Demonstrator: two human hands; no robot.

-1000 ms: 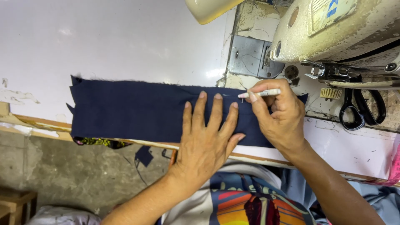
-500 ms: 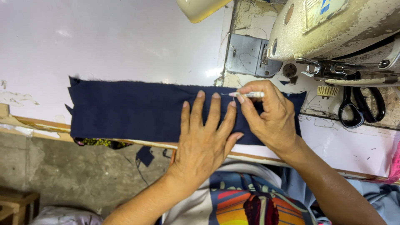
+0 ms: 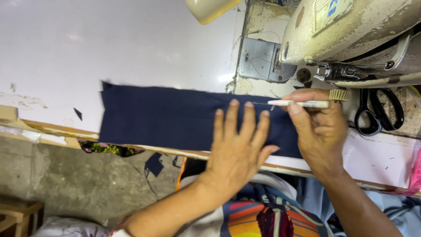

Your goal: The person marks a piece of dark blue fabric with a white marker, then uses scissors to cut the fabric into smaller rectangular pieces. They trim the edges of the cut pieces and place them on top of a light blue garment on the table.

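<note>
- Right hand (image 3: 322,131) pinches a white marking pen (image 3: 300,104) betw. thumb & fingers, held level, tip pointing left w/ its point at the top edge of the cloth.
- Left hand (image 3: 239,149) lies flat, fingers spread a bit, palm down on the cloth just left of the pen tip; holds nothing, only presses.
- Navy cloth (image 3: 175,118): long dark-blue strip, flat along the near edge of the white table (image 3: 109,48), left end cut a bit ragged, right end under both hands. Plain, no pattern seen.
- Label: blue & white patch (image 3: 326,8) on the sewing machine (image 3: 351,35) body, top right, partly cut off by the frame.
- Machine is cream, worn & stained, sits above & right of the hands; metal plate (image 3: 258,59) on the table left of it.
- Black scissors (image 3: 379,109) lie right of the right hand, close to it, under the machine arm.
- Small ridged yellowish knob (image 3: 340,94) just by the pen's back end.
- Cream lamp shade (image 3: 210,8) at top centre.
- Small navy scraps: one on the table (image 3: 78,114) left of the cloth, one lower down (image 3: 153,163) below the table edge.
- Pink bit (image 3: 414,173) at far right edge, can't tell what.
- Nothing blocks the cloth except the two hands on its right part.
</note>
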